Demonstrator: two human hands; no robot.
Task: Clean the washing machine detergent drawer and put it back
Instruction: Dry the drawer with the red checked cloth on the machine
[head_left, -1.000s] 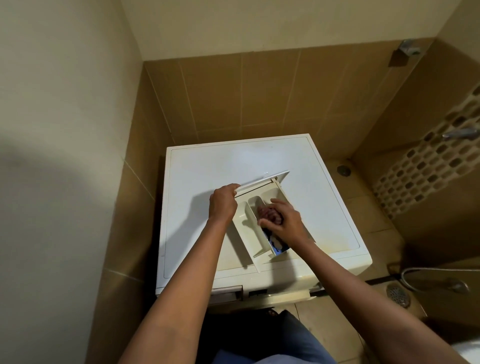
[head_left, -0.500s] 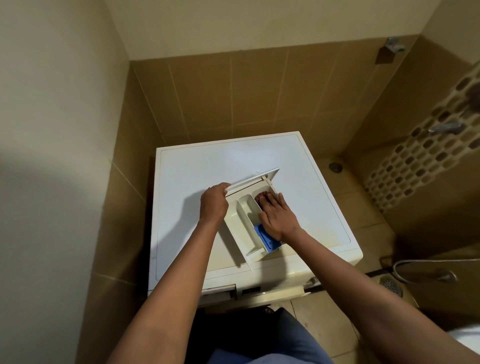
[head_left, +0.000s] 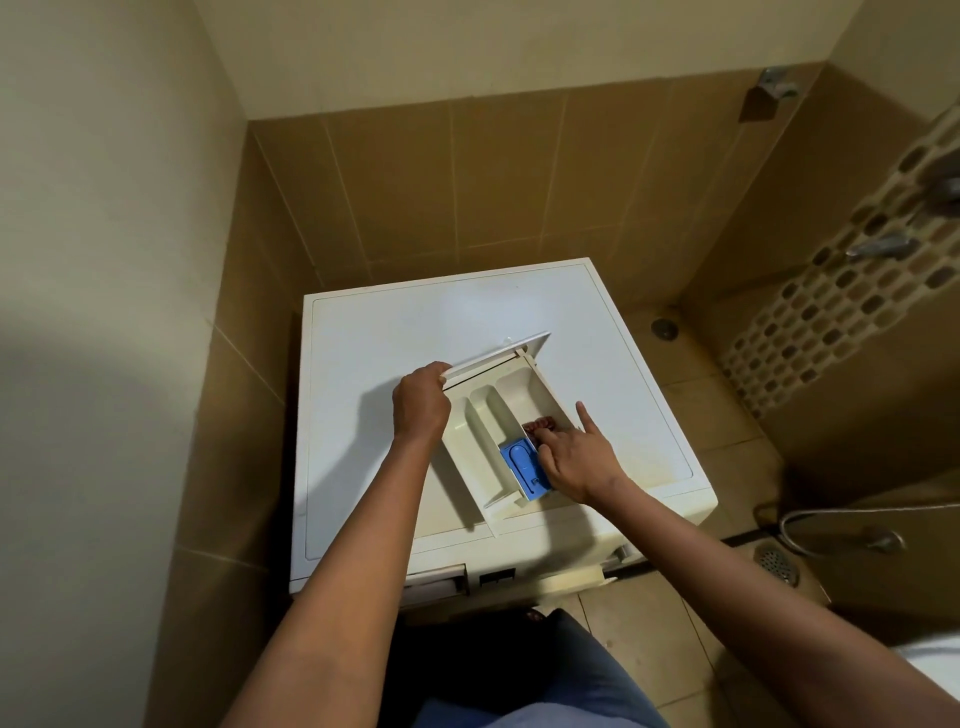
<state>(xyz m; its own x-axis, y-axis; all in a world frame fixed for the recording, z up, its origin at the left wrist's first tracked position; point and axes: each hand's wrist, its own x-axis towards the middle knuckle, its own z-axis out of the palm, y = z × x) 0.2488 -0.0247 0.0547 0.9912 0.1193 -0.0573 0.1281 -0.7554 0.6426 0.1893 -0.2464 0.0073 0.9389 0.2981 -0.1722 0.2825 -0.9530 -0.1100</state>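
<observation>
Atop the white washing machine (head_left: 395, 332), bare lid behind and leftward, the cream plastic detergent drawer (head_left: 485, 431) lies diagonally, panel facing the tiled back wall (head_left: 467, 182), tail near the front edge. Left hand (head_left: 420, 402) grips the panel; right hand (head_left: 576, 460) pinches a reddish cloth (head_left: 540, 427) inside.

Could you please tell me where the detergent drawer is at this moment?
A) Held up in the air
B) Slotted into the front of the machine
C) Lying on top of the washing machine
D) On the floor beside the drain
C: the detergent drawer lies flat on the washing machine top, the left hand gripping its front panel while the right hand holds a reddish cloth in one compartment.
</observation>
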